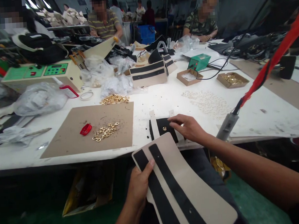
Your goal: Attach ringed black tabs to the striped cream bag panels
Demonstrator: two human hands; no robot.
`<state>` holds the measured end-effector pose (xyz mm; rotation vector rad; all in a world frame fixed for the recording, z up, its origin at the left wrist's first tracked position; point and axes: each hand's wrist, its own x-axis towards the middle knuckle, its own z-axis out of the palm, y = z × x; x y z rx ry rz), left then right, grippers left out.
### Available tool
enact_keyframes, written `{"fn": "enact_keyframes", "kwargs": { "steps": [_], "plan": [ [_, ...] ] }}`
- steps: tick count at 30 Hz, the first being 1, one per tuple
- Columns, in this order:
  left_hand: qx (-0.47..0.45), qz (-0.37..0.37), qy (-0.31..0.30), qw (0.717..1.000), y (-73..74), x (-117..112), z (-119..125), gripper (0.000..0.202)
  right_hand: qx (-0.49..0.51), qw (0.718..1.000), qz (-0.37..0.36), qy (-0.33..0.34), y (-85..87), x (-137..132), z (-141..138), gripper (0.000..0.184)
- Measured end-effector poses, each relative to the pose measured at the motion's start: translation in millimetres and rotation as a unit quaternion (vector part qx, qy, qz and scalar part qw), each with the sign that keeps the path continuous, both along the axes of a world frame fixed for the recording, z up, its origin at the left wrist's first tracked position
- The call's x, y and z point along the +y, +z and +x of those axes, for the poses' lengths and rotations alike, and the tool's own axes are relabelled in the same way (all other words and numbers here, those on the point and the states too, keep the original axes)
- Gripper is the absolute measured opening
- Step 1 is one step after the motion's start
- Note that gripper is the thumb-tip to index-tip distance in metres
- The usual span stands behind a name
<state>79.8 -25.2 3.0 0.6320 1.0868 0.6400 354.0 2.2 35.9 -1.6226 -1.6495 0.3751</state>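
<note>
My left hand (140,183) grips a beige panel with two black stripes (185,188), held below the table's front edge, thumb on its upper left corner. My right hand (188,127) rests on the white table (164,100), its fingers curled onto a small black piece with a gold stud (166,128) that lies among beige strips at the edge. What the fingers hold beyond that piece is hidden.
A brown cardboard sheet (89,130) carries a red clip (85,129) and gold chain links (105,131). More gold hardware (114,99), white beads (207,102), small boxes (189,76), a stack of striped panels (148,74) and a green-panelled machine (41,74) stand behind. A red cord tool (264,73) hangs right. Other people sit opposite.
</note>
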Motion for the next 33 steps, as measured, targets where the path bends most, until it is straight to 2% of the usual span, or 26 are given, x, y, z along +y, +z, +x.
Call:
{"fn": "enact_keyframes", "kwargs": {
  "steps": [2,4,6,7,9,11,13,15,18,20,23,28,30,33],
  "plan": [
    [0.023,0.027,0.018,0.999,4.7,6.4,-7.0,0.048,0.039,0.998,0.047,-0.018,15.5,-20.7,-13.7,0.019],
    [0.035,0.057,0.026,0.997,12.4,12.4,-11.9,0.047,0.037,0.997,0.07,0.011,27.3,-38.6,-31.4,0.021],
    [0.035,0.083,0.017,0.996,22.7,17.5,-13.1,0.047,0.032,0.997,0.064,0.035,30.1,-50.3,-47.7,0.028],
    [0.031,0.091,0.01,0.995,28.3,19.6,-12.1,0.047,0.043,0.997,0.052,0.025,28.1,-53.5,-53.8,0.035],
    [0.016,0.093,-0.014,0.995,38.5,22.6,-7.0,0.045,0.115,0.993,0.005,-0.018,20.2,-56.5,-60.2,0.053],
    [-0.002,0.086,-0.045,0.995,45.1,23.3,0.9,0.045,0.225,0.97,-0.083,-0.03,12.3,-58.8,-59.6,0.061],
    [-0.005,0.079,-0.069,0.994,46.5,20.6,9.3,0.044,0.317,0.931,-0.178,-0.012,7.9,-64.2,-55.8,0.056],
    [0.009,0.073,-0.086,0.994,42.8,15.0,16.0,0.042,0.362,0.901,-0.239,-0.02,6.1,-72.5,-52.5,0.046],
    [0.039,0.083,-0.126,0.988,33.5,7.6,21.6,0.042,0.374,0.882,-0.277,-0.072,3.4,-83.5,-49.9,0.036],
    [0.056,0.109,-0.159,0.98,29.6,9.9,25.5,0.044,0.381,0.875,-0.289,-0.082,1.5,-84.6,-47.5,0.035],
    [0.111,0.178,-0.2,0.957,32.3,30.6,38.1,0.042,0.361,0.886,-0.278,-0.089,2.5,-71.5,-38.9,0.038],
    [0.264,0.305,-0.267,0.875,47.5,92.5,71.0,0.027,0.216,0.947,-0.196,-0.132,8.2,-23.0,-17.7,0.027],
    [0.29,0.321,-0.281,0.857,49.6,112.5,80.9,0.022,0.176,0.952,-0.201,-0.145,6.3,-6.9,-12.3,0.022],
    [0.317,0.34,-0.308,0.83,45.5,130.2,89.1,0.02,0.143,0.951,-0.228,-0.154,-1.4,6.5,-9.5,0.019]
  ]
}}
